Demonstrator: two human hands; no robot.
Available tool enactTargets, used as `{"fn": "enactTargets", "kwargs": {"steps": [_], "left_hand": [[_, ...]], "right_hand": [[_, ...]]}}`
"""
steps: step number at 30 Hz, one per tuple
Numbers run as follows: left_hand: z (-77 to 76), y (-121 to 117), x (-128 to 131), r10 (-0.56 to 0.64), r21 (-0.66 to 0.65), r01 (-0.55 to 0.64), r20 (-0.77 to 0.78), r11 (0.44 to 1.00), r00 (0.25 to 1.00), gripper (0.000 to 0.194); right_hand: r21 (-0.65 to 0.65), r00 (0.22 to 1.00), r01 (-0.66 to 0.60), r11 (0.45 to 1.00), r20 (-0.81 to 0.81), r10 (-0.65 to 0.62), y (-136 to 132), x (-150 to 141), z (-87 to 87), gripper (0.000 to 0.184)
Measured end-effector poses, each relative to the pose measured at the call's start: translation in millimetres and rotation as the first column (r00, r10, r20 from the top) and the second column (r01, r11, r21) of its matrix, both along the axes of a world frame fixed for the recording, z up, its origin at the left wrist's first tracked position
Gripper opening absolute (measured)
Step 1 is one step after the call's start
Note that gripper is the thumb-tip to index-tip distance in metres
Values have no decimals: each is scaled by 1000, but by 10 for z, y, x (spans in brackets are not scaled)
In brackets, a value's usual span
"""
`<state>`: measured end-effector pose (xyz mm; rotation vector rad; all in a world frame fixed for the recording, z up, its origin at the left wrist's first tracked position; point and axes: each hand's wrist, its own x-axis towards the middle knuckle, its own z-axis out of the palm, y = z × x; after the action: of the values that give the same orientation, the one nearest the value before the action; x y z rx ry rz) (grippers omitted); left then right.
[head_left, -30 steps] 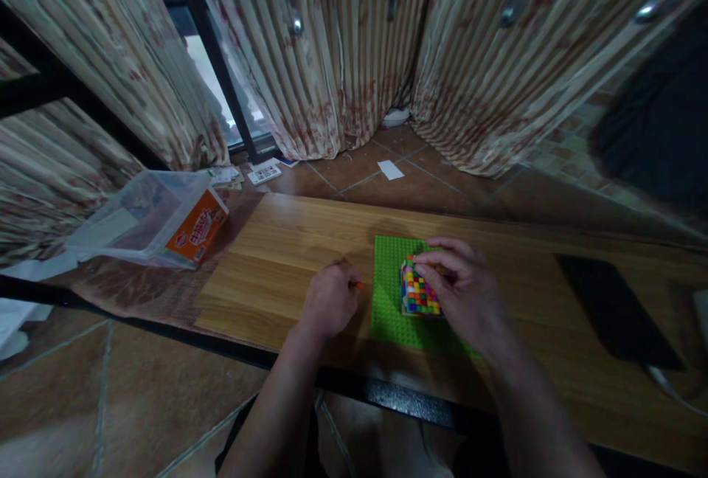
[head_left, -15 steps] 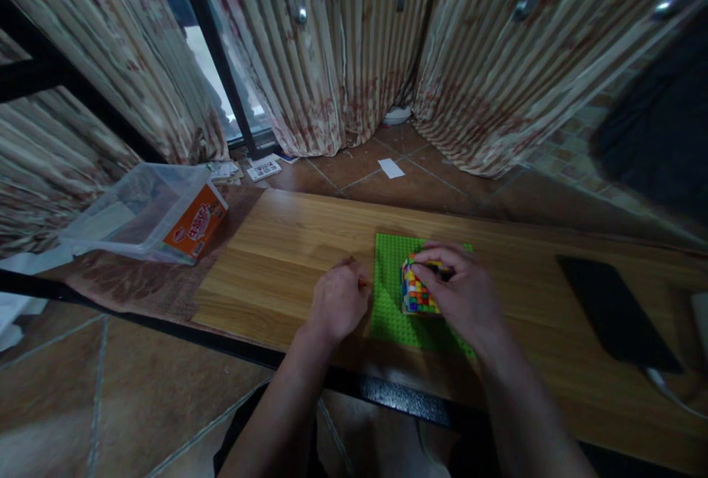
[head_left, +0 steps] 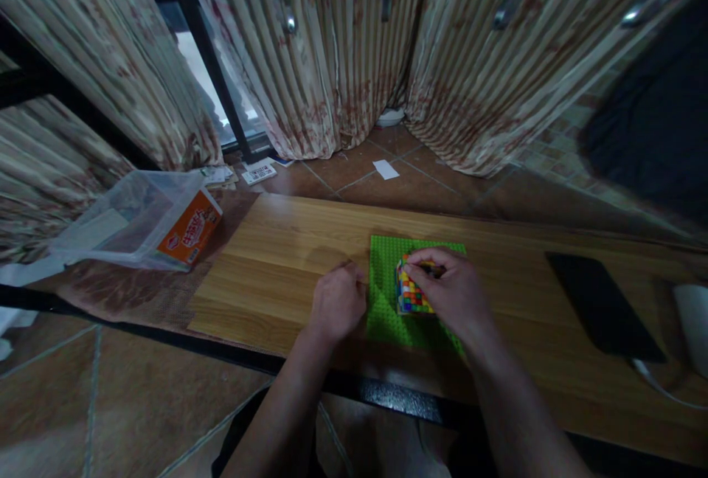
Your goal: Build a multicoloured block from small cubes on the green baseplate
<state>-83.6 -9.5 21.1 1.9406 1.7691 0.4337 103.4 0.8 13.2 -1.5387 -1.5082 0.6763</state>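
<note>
A green studded baseplate [head_left: 381, 319] lies on the wooden bench top. On it stands a low block of small multicoloured toy bricks [head_left: 410, 296], partly covered by my right hand [head_left: 450, 286]. The thumb and fingertips of that hand are pinched together at the top of the block, near its far left corner. Whatever they hold is too small to make out. My left hand [head_left: 338, 302] rests curled closed on the wood, just left of the baseplate. Its fingertips point to the plate, and anything inside them is hidden.
A clear plastic bin [head_left: 138, 220] with an orange label stands at the bench's left end. To the right lie a dark tablet [head_left: 602, 305] with a white cable and a white object [head_left: 692, 327] at the edge. Striped curtains [head_left: 332, 57] hang behind.
The view has shifted slightly. My right fingertips have closed into a pinch over the block's far left corner. The small red-orange bit that showed at my left fingertips is out of sight now.
</note>
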Motion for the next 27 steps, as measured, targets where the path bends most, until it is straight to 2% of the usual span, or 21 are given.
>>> {"fn": "enactTargets", "kwargs": {"steps": [2, 4, 7, 9, 11, 13, 17, 22, 27], "left_hand": [[0, 6, 5, 6, 7, -7, 112, 1000, 994, 20], [-14, 17, 14, 13, 11, -17, 295, 1000, 956, 18], [-49, 36, 33, 67, -32, -59, 577, 998, 814, 16], [-63, 47, 48, 106, -79, -71, 708, 994, 698, 14], [-57, 53, 66, 131, -112, -69, 797, 991, 589, 12], [-30, 50, 90, 140, -128, -58, 851, 990, 506, 12], [62, 24, 141, 164, -178, -2, 902, 984, 399, 16], [134, -2, 173, 249, -280, 104, 938, 954, 241, 25], [115, -12, 178, 261, -279, 174, 958, 944, 122, 28]], "right_hand": [[3, 1000, -7, 1000, -26, 7, -6, 17, 2, 12], [-4, 995, 8, 1000, -95, -8, -23, 35, 21, 16], [1, 972, 116, 993, -205, -113, -60, 64, 74, 19], [30, 960, 188, 982, -219, -177, -86, 82, 105, 19], [69, 960, 206, 976, -209, -188, -108, 93, 125, 18], [103, 963, 199, 974, -205, -175, -127, 93, 138, 18], [188, 986, 142, 972, -115, -122, -169, 71, 183, 16], [312, 998, -53, 949, 36, 44, -220, 34, 249, 11], [300, 965, -240, 923, 174, 194, -236, -8, 274, 13]]}}
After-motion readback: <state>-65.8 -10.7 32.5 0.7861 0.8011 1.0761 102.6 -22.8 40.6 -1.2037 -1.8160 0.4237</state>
